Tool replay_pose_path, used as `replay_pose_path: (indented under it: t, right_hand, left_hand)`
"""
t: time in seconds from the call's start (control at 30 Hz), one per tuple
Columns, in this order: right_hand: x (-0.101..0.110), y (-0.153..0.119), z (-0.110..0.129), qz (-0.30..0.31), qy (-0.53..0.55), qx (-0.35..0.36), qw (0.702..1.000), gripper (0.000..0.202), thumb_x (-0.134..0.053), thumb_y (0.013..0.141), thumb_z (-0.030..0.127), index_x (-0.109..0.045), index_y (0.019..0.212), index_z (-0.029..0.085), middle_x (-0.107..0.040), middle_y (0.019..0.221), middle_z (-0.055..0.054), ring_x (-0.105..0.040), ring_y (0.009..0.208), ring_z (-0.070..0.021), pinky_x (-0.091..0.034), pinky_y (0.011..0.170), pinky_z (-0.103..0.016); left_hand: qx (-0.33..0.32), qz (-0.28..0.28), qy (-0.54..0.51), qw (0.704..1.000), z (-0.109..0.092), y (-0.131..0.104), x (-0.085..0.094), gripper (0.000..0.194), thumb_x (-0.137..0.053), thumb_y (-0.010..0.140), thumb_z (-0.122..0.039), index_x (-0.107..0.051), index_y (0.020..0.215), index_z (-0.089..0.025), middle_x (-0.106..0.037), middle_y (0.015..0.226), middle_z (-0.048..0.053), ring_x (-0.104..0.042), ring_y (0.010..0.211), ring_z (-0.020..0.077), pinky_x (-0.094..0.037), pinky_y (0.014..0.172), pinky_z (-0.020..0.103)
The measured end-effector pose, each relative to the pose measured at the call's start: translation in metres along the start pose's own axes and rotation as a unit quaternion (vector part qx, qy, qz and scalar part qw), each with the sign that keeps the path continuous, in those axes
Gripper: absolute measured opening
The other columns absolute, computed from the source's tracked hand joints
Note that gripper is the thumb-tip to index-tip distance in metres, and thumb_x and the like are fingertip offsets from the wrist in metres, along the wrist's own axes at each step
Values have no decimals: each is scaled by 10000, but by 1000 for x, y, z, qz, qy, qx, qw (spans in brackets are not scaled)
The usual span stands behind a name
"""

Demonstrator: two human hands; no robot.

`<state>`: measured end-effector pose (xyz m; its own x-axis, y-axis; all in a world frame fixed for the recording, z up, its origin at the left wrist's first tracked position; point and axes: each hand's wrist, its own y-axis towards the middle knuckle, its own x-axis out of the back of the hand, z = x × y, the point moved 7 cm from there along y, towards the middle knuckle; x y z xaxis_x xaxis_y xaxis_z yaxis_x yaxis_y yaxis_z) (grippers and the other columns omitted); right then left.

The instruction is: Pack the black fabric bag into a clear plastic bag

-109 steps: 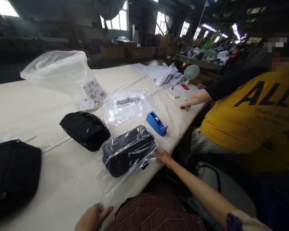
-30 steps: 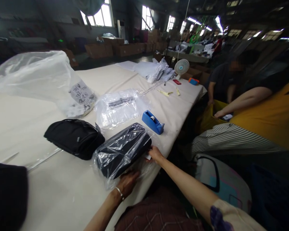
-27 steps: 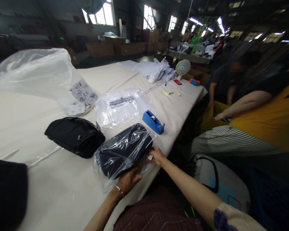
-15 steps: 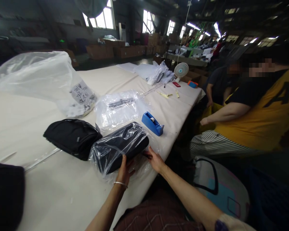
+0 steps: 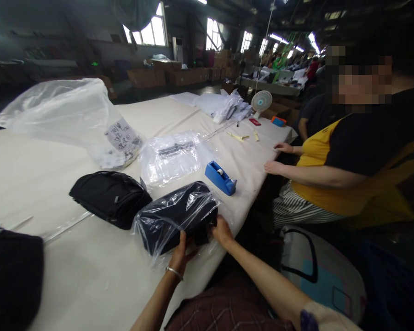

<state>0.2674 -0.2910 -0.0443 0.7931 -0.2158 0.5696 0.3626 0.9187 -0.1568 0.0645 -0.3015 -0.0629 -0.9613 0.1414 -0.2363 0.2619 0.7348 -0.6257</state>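
I find the fingers of my left hand (image 5: 181, 252) curled against the near side of the bagged black pouch (image 5: 177, 221), pinching the loose clear plastic there. The fingers of my right hand (image 5: 222, 231) are folded onto the right end of the same pouch, pressing the plastic at its open end; how tightly, I cannot tell. A thin bracelet (image 5: 174, 272) sits on the left wrist.

The bagged pouch lies at lower centre of the frame, close to the near edge of the cream table (image 5: 37, 170). Just to its left, touching or nearly so, lies an unbagged black pouch (image 5: 110, 198). Beyond the bagged pouch, right of centre, stands a blue tape dispenser (image 5: 220, 177), near but apart. Behind these lies a flat stack of clear bags (image 5: 172, 156), and at upper left a large, puffed clear sack (image 5: 69, 115) with a handwritten label. Another black item (image 5: 12, 271) fills the lower left corner.

At the right of the frame, a person in a yellow-and-black shirt (image 5: 359, 156) rests both hands at the table edge. A small white fan (image 5: 262, 100) stands at the far end.
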Motion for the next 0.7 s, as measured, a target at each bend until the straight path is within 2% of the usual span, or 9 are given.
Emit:
replay_pose_path:
  t: [0.1,0.2,0.3,0.37,0.4,0.47,0.53,0.63,0.7]
  right_hand:
    - [11,-13,-6,45,-63,60,995,170,-605,707,68,-651,832,174,-650,901,-60,-612,920,-233,-475,867,-340]
    - [28,-42,-10,93,-108,113,983,126,-628,700,62,-638,724,185,-639,780,-24,-610,801,-201,-484,780,-312]
    - [56,-83,22,60,-155,273,948,106,-599,821,131,-627,743,196,-626,735,-21,-587,712,-176,-478,712,-306]
    - [78,-112,64,-15,-181,421,889,53,-605,861,165,-634,865,209,-646,804,-32,-602,803,-198,-484,790,-352]
    - [86,-121,86,-51,-194,473,858,124,-623,860,172,-632,977,214,-663,897,-50,-606,915,-225,-475,870,-397]
    - [89,-120,123,-84,-228,519,819,392,-654,851,187,-563,1232,216,-633,1164,-96,-514,1186,-289,-383,1038,-504]
    - [78,-102,150,-65,-264,536,799,485,-631,868,190,-508,1336,219,-581,1284,-102,-447,1264,-300,-328,1089,-524]
    - [58,-70,166,-23,-265,545,795,264,-538,918,169,-631,1157,231,-656,1070,-54,-543,1037,-228,-419,960,-417]
    - [55,-58,166,-24,-247,539,805,221,-488,942,164,-659,1072,217,-663,947,-47,-550,920,-205,-432,870,-376]
  left_hand:
    - [19,20,25,999,16,-6,9,696,-304,891,-700,-595,1189,-141,-578,1360,192,-501,1314,292,-577,896,415]
    - [54,49,42,996,33,-15,13,737,-314,859,-741,-633,1104,-123,-639,1262,218,-594,1206,311,-577,878,456]
    - [58,104,43,992,38,-24,2,771,-329,830,-774,-645,1100,-124,-665,1225,211,-644,1133,290,-554,922,449]
    - [-1,147,78,986,28,-29,-13,800,-238,849,-770,-650,1121,-140,-694,1177,196,-675,1079,284,-559,915,452]
    - [-47,161,110,980,20,-30,-22,810,-180,866,-751,-653,1124,-147,-707,1153,191,-685,1056,287,-569,896,456]
    - [-148,162,181,959,0,-32,-36,767,-133,905,-684,-644,1161,-174,-717,1144,166,-695,1035,287,-591,855,453]
    - [-233,132,233,935,-20,-33,-43,650,-214,928,-620,-631,1199,-202,-688,1220,138,-661,1107,291,-566,925,470]
    - [-342,83,313,882,-48,-39,-44,473,-394,916,-494,-626,1232,-229,-593,1371,107,-507,1306,302,-366,1149,521]
    - [-392,65,358,845,-63,-44,-43,405,-423,919,-378,-620,1248,-246,-559,1411,87,-417,1381,296,-229,1211,546]
